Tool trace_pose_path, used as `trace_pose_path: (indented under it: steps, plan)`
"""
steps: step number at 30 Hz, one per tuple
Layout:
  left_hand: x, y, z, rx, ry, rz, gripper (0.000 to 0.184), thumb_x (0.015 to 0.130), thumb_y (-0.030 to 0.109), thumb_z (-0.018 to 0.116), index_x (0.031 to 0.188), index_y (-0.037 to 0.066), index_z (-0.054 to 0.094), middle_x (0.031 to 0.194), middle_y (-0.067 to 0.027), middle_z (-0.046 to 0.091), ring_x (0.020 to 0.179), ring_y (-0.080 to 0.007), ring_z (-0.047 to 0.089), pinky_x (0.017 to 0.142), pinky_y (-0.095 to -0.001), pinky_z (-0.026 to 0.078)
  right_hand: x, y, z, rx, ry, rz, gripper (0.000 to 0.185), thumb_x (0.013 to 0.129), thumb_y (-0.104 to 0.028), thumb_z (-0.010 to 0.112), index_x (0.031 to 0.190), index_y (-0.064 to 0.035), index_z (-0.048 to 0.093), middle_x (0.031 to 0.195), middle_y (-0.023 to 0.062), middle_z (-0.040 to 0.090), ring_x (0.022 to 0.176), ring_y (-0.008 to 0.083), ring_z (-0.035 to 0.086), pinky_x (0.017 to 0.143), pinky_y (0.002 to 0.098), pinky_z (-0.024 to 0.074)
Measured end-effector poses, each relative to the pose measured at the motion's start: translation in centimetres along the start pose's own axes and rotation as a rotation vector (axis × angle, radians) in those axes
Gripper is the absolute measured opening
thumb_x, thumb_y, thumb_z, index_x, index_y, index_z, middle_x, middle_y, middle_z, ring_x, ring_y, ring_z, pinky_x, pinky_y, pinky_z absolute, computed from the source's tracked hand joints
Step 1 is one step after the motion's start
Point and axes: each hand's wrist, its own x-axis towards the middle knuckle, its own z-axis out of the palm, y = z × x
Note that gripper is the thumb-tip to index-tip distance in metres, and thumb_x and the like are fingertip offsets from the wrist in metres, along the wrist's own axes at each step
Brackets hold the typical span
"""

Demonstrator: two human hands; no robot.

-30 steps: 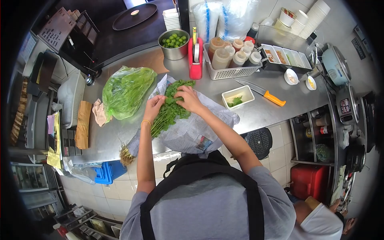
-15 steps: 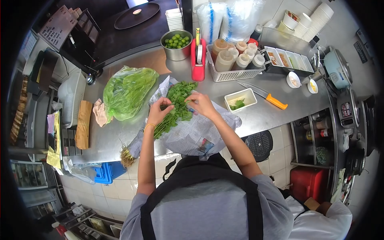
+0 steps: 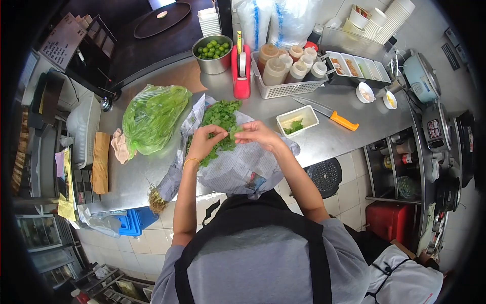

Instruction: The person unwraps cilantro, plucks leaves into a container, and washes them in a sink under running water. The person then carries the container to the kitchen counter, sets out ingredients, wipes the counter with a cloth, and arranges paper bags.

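A bunch of leafy green herbs (image 3: 220, 114) lies on crumpled newspaper (image 3: 238, 169), its roots (image 3: 157, 199) hanging at the counter's front edge. Over the bunch, my left hand (image 3: 205, 141) has thumb and fingertips pinched together at the leaves; what they grip is too small to tell. Beside it, my right hand (image 3: 257, 134) pinches a small green leaf piece (image 3: 234, 133). A white rectangular tub (image 3: 297, 121) with a few green leaves inside stands to the right of my right hand.
On the steel counter (image 3: 334, 144) are a knife (image 3: 344, 120), a bag of green leaves (image 3: 156, 119), a pot of limes (image 3: 212, 63), a red tape dispenser (image 3: 241, 76) and a basket of bottles (image 3: 288, 90). Another person (image 3: 405, 276) is at the lower right.
My hands have parted from the upper leaves and moved down toward me, now close together lower over the bunch. The other person at the lower right has shifted. The view has moved slightly.
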Motion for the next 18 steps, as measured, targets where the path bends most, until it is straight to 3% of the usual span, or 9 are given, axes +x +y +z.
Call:
trace_pose_path:
  steps: [4,8,11,17,18]
  plan:
    - [-1.1,0.0,0.9,-0.286,0.134,0.031,0.008,0.074,0.008,0.069,0.081,0.004,0.068,0.080,-0.0057,0.062,0.074,-0.0187,0.056,0.070,-0.0294,0.043,-2.2,-0.7,-0.7,0.143,0.154,-0.007,0.031,0.087,-0.028,0.059,0.108,-0.0052,0.060,0.090,0.0050,0.065,0.076,0.0081,0.058,0.070,0.0209,0.0455]
    - [-2.8,2.7,1.7,0.018,0.404,0.306,0.010,0.069,0.004,0.071,0.079,0.005,0.068,0.079,-0.0053,0.062,0.080,-0.0196,0.055,0.073,-0.0298,0.042,-3.9,0.2,-1.1,0.175,0.242,-0.083,0.031,0.088,-0.028,0.058,0.111,-0.0081,0.059,0.095,0.0030,0.063,0.081,0.0076,0.057,0.073,0.0219,0.0449]
    - [-3.1,3.6,2.2,0.004,0.435,0.282,0.010,0.069,0.004,0.071,0.078,0.005,0.068,0.079,-0.0052,0.062,0.078,-0.0198,0.055,0.071,-0.0302,0.042,-5.0,0.4,-0.4,0.085,0.258,-0.179,0.030,0.088,-0.025,0.057,0.111,-0.0066,0.059,0.095,0.0025,0.062,0.082,0.0076,0.057,0.074,0.0233,0.0455]
    - [-3.5,5.1,4.0,0.174,0.435,0.358,0.010,0.071,0.009,0.070,0.080,0.008,0.067,0.081,-0.0038,0.061,0.080,-0.0210,0.054,0.072,-0.0322,0.040,-6.2,-1.3,2.7,0.093,0.255,-0.419,0.022,0.082,-0.005,0.063,0.104,-0.0033,0.060,0.098,0.0024,0.061,0.085,0.0061,0.056,0.074,0.0207,0.0453]
    - [-3.6,5.3,4.3,0.216,0.427,0.367,0.011,0.071,0.007,0.070,0.081,0.007,0.067,0.081,-0.0049,0.061,0.079,-0.0212,0.055,0.073,-0.0320,0.040,-6.3,-1.5,2.9,0.136,0.252,-0.417,0.019,0.080,0.001,0.063,0.098,-0.0021,0.061,0.092,0.0020,0.062,0.082,0.0057,0.057,0.073,0.0191,0.0453]
